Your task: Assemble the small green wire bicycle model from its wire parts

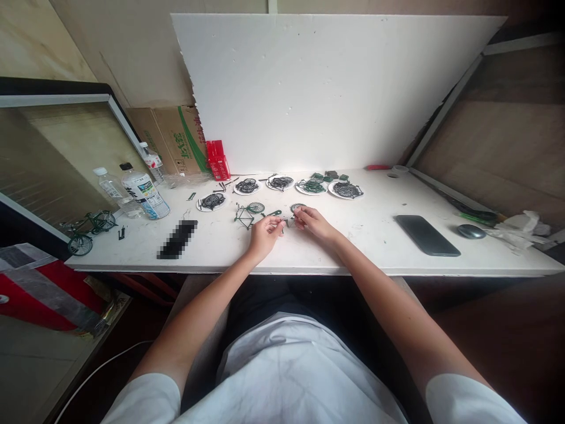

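Observation:
Both hands are close together over the front middle of the white table. My left hand [265, 237] is closed in a pinch on a small dark part whose kind I cannot make out. My right hand [314, 224] is also pinched; a small spoked wheel [297, 207] shows just beyond its fingertips, and I cannot tell whether the fingers hold it. Left of my left hand lies a green miniature bicycle frame [244, 217] with a wheel [256, 207] beside it. A small green part [274, 212] lies just behind my left fingers.
Small plates of dark parts [280, 182] and green parts [311, 186] line the back. An assembled miniature bicycle [90, 228] and bottles [145, 191] stand left. Rightward are a black phone [427, 234] and a computer mouse [471, 231]. A red box [218, 159] sits before a white board [335, 88].

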`<act>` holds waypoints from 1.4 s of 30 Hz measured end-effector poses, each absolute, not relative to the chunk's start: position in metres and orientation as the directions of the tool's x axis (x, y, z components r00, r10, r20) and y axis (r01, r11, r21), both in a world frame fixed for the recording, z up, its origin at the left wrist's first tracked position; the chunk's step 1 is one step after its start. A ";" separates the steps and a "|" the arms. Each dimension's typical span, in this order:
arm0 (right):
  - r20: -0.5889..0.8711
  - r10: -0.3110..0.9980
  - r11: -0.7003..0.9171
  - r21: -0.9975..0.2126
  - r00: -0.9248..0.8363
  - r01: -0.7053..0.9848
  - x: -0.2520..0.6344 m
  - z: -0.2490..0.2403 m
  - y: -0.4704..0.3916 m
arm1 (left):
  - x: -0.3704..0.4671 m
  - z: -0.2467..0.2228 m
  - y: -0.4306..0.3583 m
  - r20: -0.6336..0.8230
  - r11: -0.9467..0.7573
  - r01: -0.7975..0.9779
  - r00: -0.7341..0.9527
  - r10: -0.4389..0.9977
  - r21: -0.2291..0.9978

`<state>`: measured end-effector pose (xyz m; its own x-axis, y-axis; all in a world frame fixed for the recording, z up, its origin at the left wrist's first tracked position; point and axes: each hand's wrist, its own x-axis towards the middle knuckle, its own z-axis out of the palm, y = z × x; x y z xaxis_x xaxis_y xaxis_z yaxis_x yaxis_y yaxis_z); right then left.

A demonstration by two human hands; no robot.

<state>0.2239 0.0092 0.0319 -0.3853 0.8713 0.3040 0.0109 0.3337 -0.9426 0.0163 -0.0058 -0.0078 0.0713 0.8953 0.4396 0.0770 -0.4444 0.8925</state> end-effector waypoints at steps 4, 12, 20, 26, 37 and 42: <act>0.304 0.874 0.338 -0.941 -0.379 0.026 0.224 0.033 0.009 | 0.016 -0.006 -0.006 0.412 -0.417 0.071 0.070 0.908 0.906; 0.322 0.861 0.365 -0.930 -0.395 0.037 0.225 0.033 0.009 | 0.015 -0.007 -0.006 0.406 -0.410 0.046 0.075 0.911 0.911; 0.300 0.870 0.348 -0.936 -0.390 0.056 0.223 0.037 0.005 | 0.015 -0.005 -0.007 0.389 -0.392 0.036 0.070 0.918 0.919; 0.275 0.876 0.321 -0.945 -0.396 0.054 0.224 0.038 0.003 | 0.015 -0.004 -0.007 0.402 -0.406 0.064 0.067 0.913 0.912; 0.366 0.869 0.447 -0.869 -0.333 0.212 0.228 0.040 0.007 | 0.014 -0.006 -0.005 0.413 -0.416 0.059 0.065 0.909 0.907; 0.387 0.861 0.469 -0.856 -0.331 0.217 0.228 0.038 0.008 | 0.013 -0.006 -0.004 0.402 -0.405 0.051 0.048 0.914 0.913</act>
